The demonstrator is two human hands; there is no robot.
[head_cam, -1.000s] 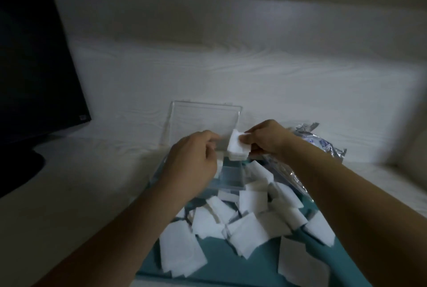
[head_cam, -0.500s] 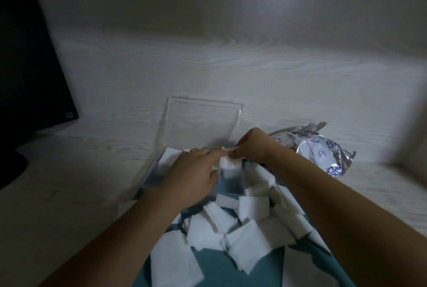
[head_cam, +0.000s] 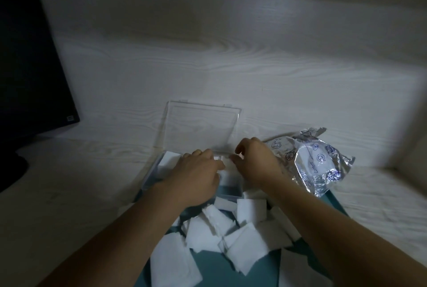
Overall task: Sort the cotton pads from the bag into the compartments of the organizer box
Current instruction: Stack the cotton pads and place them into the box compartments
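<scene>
The clear organizer box (head_cam: 150,176) stands with its lid (head_cam: 203,128) propped open at the back. Cotton pads (head_cam: 168,161) fill its far left compartment. Both hands are over the box. My left hand (head_cam: 198,171) lies across the middle compartments, its fingers reaching a small stack of pads (head_cam: 224,161). My right hand (head_cam: 256,164) has curled fingers and pinches that stack from the right, low in a middle compartment. Several loose square pads (head_cam: 231,229) lie on the teal mat (head_cam: 217,270) in front. The crumpled silver bag (head_cam: 318,162) lies to the right.
A dark monitor (head_cam: 30,67) stands at the far left on the pale wood-grain desk (head_cam: 69,194). A wood-grain wall panel rises right behind the box. The teal mat's corner reaches under the bag.
Both hands have come down from above the box into it, bringing the stack of pads held by the right hand. The left hand has spread over the compartments.
</scene>
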